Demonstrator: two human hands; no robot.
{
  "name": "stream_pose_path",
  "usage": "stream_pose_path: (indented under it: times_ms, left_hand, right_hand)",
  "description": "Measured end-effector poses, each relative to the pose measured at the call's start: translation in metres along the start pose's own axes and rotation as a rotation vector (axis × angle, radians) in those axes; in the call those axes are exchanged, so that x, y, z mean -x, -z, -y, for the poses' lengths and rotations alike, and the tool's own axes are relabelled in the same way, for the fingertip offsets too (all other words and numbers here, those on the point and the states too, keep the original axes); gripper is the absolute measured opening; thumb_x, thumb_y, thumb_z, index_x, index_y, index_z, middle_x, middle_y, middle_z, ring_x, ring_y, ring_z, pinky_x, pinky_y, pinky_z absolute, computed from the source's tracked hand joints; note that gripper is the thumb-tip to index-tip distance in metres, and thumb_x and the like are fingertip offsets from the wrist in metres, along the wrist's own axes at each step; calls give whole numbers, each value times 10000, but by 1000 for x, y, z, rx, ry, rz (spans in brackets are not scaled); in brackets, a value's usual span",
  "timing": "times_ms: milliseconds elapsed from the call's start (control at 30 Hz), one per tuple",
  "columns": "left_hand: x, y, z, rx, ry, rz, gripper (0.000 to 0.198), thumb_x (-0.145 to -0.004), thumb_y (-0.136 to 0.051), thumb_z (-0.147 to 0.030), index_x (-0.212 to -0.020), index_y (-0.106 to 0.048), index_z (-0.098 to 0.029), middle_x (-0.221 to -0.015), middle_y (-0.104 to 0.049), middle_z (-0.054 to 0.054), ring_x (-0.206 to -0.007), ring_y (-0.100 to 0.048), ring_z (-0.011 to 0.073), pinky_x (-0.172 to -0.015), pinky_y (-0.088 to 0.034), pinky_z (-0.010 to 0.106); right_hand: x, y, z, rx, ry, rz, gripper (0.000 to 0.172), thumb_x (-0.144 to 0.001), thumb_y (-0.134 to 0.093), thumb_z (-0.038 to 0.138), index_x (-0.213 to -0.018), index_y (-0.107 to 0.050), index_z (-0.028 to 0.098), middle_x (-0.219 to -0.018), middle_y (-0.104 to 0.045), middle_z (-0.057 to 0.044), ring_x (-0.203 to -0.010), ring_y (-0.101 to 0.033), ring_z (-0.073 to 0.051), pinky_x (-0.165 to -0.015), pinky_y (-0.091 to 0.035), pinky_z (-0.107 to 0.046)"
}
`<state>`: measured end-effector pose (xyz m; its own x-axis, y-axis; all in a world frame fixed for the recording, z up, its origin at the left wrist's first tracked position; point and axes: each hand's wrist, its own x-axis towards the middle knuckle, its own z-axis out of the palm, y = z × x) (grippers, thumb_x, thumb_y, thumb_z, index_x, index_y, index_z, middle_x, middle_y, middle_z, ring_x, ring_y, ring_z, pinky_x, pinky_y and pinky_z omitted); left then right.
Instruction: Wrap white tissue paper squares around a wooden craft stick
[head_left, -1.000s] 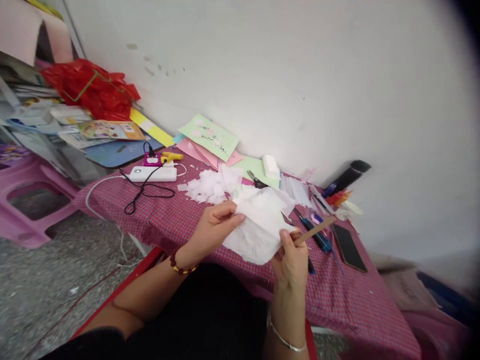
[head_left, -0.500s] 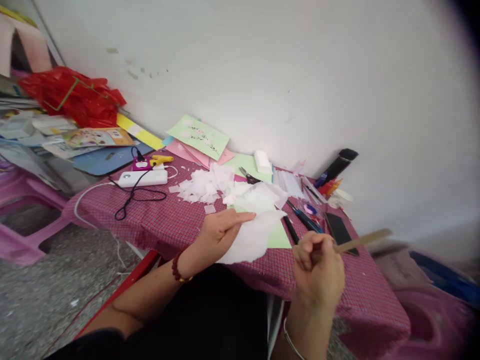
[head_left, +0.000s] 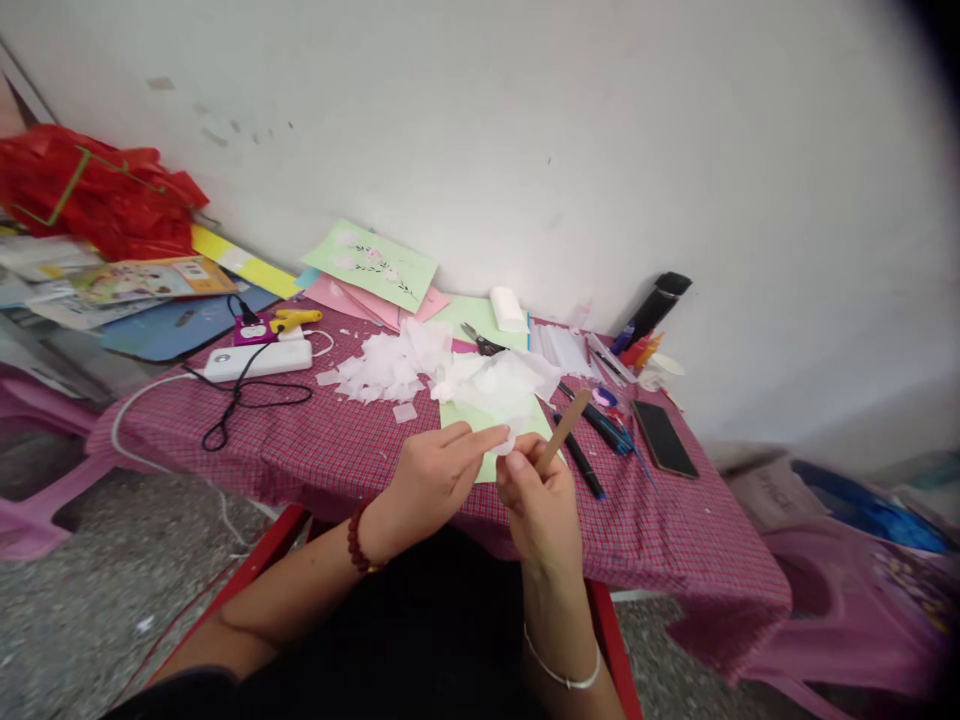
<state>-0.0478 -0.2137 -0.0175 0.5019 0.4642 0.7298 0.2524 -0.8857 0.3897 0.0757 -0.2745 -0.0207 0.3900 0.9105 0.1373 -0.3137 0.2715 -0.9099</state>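
My left hand (head_left: pixel 442 470) is at the front of the table, index finger stretched out and the other fingers curled. A thin piece of white tissue paper (head_left: pixel 510 440) lies at its fingertips, between my two hands. My right hand (head_left: pixel 540 490) has closed around a flat wooden stick (head_left: pixel 566 428), which points up and to the right. The thumb and fingers of that hand meet the paper's edge. Just beyond are a crumpled heap of white tissue (head_left: pixel 499 385) and a light green sheet (head_left: pixel 487 470), partly covered by the hands.
Torn white paper pieces (head_left: pixel 382 365) lie left of the heap. Behind are scissors (head_left: pixel 484 340) and a green card with painted flowers (head_left: pixel 371 262). A black marker (head_left: pixel 583 465) and a phone (head_left: pixel 664 438) lie right; a white power bank (head_left: pixel 259 360) with cables lies left.
My right hand has moved left with the wooden stick, from the right side to beside my left hand. The larger white sheet no longer spreads below my left fingers. The view has shifted slightly right.
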Motion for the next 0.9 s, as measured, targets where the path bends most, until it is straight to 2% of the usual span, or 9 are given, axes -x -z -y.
stream_pose_path:
  times_ms: [133, 233, 333, 400, 500, 600, 700, 900]
  left_hand:
    - [2, 0, 0, 21, 12, 0, 317, -909, -423, -126, -1152, -618, -178, -770, -638, 36, -676, -569, 112, -616, -446, 220]
    - [4, -2, 0, 33, 89, -24, 308, -891, -438, -132, -1161, -581, -172, -887, -683, 53, -719, -611, 115, -646, -469, 223]
    - [6, -2, -1, 35, 163, -48, 263, -858, -482, -125, -1107, -555, -167, -727, -639, -2, -560, -545, 85, -540, -419, 199]
    - [5, -1, -2, 45, 129, -88, 191, -831, -520, -119, -1010, -559, -171, -714, -603, -6, -602, -543, 93, -566, -425, 203]
    - [2, 2, -6, 98, 39, -164, 142, -795, -561, -92, -917, -561, -165, -860, -608, 48, -830, -574, 142, -728, -471, 256]
    - [2, 4, -8, 166, 53, -122, 101, -805, -551, -75, -854, -569, -162, -791, -598, 25, -754, -558, 116, -681, -451, 231]
    - [2, 3, -9, 226, 171, -39, 66, -821, -549, -109, -786, -579, -157, -693, -584, -5, -628, -529, 83, -590, -408, 202]
    - [-1, 0, -13, 502, 465, 46, 113, -804, -547, -170, -695, -537, -145, -619, -538, -21, -564, -498, 73, -526, -399, 179]
  right_hand:
    - [0, -4, 0, 9, -28, -6, 163, -727, -654, 280, -715, -517, 194, -525, -432, 79, -434, -273, -52, -429, -216, -203]
    - [1, -5, -2, 5, -17, -9, 135, -725, -643, 251, -724, -520, 194, -539, -454, 75, -441, -283, -52, -435, -222, -202]
    - [1, -3, -5, 27, -16, -19, 125, -732, -634, 238, -731, -516, 197, -547, -447, 75, -456, -303, -57, -449, -238, -202]
    - [1, -1, -6, 53, -14, -16, 114, -742, -628, 239, -743, -522, 198, -557, -432, 76, -470, -318, -61, -461, -250, -204]
    - [2, 3, -9, 71, -1, -2, 107, -758, -630, 244, -774, -534, 198, -578, -404, 79, -485, -323, -62, -469, -252, -205]
    - [3, 6, -11, 87, -11, 15, 118, -767, -639, 263, -797, -546, 195, -575, -395, 79, -479, -311, -63, -458, -236, -206]
    - [3, 7, -10, 82, -17, 9, 112, -768, -641, 262, -782, -556, 190, -566, -407, 74, -477, -319, -64, -453, -233, -206]
    - [1, 6, -7, 34, -39, -17, 130, -767, -627, 255, -705, -533, 190, -534, -423, 72, -444, -287, -59, -434, -217, -207]
